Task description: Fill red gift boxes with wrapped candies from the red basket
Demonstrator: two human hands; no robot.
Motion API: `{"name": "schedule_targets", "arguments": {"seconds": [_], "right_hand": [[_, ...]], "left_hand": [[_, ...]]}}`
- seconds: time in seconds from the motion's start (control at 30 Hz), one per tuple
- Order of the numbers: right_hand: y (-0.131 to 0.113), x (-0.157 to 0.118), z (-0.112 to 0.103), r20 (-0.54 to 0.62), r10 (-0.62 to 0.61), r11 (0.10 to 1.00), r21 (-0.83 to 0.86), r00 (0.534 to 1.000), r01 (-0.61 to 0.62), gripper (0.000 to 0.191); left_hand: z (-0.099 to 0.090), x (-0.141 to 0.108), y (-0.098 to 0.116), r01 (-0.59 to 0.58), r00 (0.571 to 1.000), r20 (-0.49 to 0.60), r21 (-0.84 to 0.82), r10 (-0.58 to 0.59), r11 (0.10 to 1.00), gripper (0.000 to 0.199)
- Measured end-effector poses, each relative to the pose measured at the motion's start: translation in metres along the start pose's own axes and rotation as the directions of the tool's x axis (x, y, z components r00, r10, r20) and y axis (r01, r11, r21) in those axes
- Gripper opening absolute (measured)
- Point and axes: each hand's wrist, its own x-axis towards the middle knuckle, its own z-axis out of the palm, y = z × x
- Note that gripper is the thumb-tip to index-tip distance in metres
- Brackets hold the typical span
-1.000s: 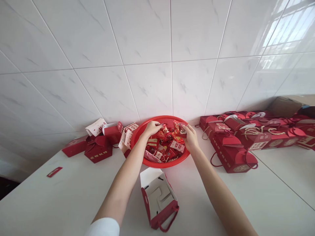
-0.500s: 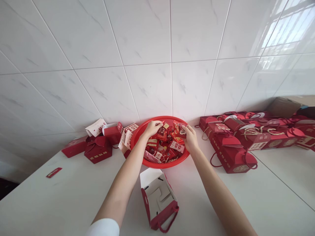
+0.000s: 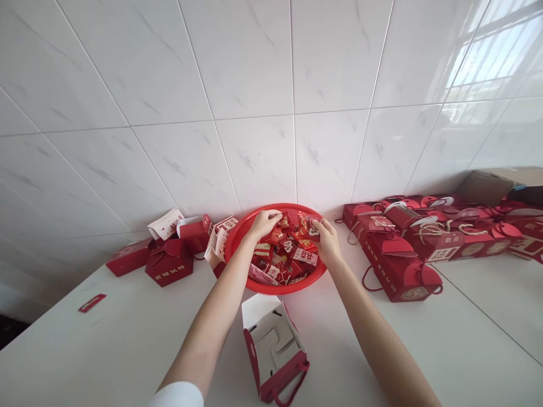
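Note:
A red plastic basket (image 3: 324,270) full of wrapped candies (image 3: 285,261) stands against the wall. My left hand (image 3: 265,223) reaches over its left part, thumb and fingers pinched together above the candies; whatever lies between them is too small to make out. At the right rim, my right hand (image 3: 326,236) closes on a red candy packet (image 3: 306,224) with its thumb and fingers. Nearer to me, between my forearms, an open red gift box (image 3: 284,370) shows its white inside and a red cord handle.
Many closed red gift boxes (image 3: 392,268) crowd the table's right side. More red boxes (image 3: 168,263) and white-lined ones sit left of the basket. A small red tag (image 3: 92,303) lies at far left. A brown carton (image 3: 486,185) stands back right.
My left fingers have shifted slightly, and a red candy beneath them lies differently in the basket. My right hand still grips its packet. The view has tilted up a little.

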Motion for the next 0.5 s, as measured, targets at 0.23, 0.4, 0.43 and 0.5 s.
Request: {"name": "schedule_targets", "arguments": {"seconds": [0.23, 0.4, 0.43, 0.5], "right_hand": [[-0.005, -0.004, 0.002, 0.079, -0.096, 0.995, -0.007, 0.992, 0.096, 0.026], [-0.014, -0.018, 0.014, 0.239, -0.016, 0.999, 0.055, 0.971, 0.003, 0.026], [-0.015, -0.021, 0.017, 0.264, 0.006, 0.998, 0.056, 0.964, -0.021, 0.027], [-0.016, -0.027, 0.022, 0.288, 0.045, 0.997, 0.047, 0.956, -0.061, 0.029]], "left_hand": [[-0.003, -0.018, 0.02, -0.08, 0.997, -0.021, -0.019, 0.079, 0.997, 0.027], [-0.011, -0.046, 0.036, -0.102, 0.991, -0.084, 0.048, 0.105, 0.994, 0.026], [-0.012, -0.051, 0.039, -0.116, 0.986, -0.11, 0.059, 0.122, 0.991, 0.026], [-0.013, -0.06, 0.042, -0.158, 0.974, -0.157, 0.061, 0.166, 0.986, 0.026]]}}
